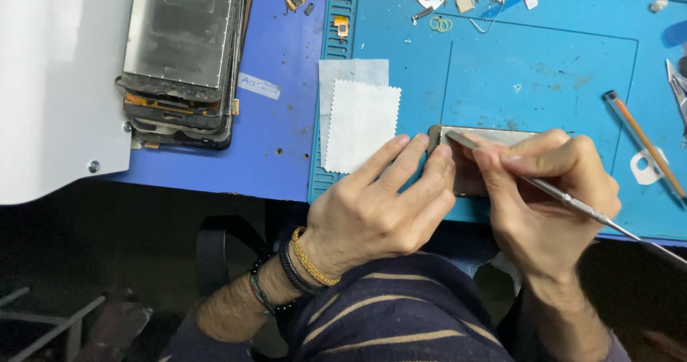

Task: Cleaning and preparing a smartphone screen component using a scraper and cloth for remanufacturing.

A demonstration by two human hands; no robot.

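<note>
Two hands meet over a flat phone panel (494,134) lying on the teal work mat (558,61), just right of centre at the near edge. The left hand (376,208) presses fingers flat on the panel's left end, pinning it rather than gripping. The right hand (547,197) is closed pen-fashion on a slim metal pry tool (572,203), whose tip sits at the panel's far-left corner. The panel looks thin, stiff and light, likely glass-faced and brittle, so it is best held flat by its edges and frame, not bent. Just left lie two white wipes (358,119). Far left on the blue table sits a stack of used screen assemblies (182,61). At right, an orange-handled tool (644,144) rests on the mat; small parts are scattered along the far edge.
</note>
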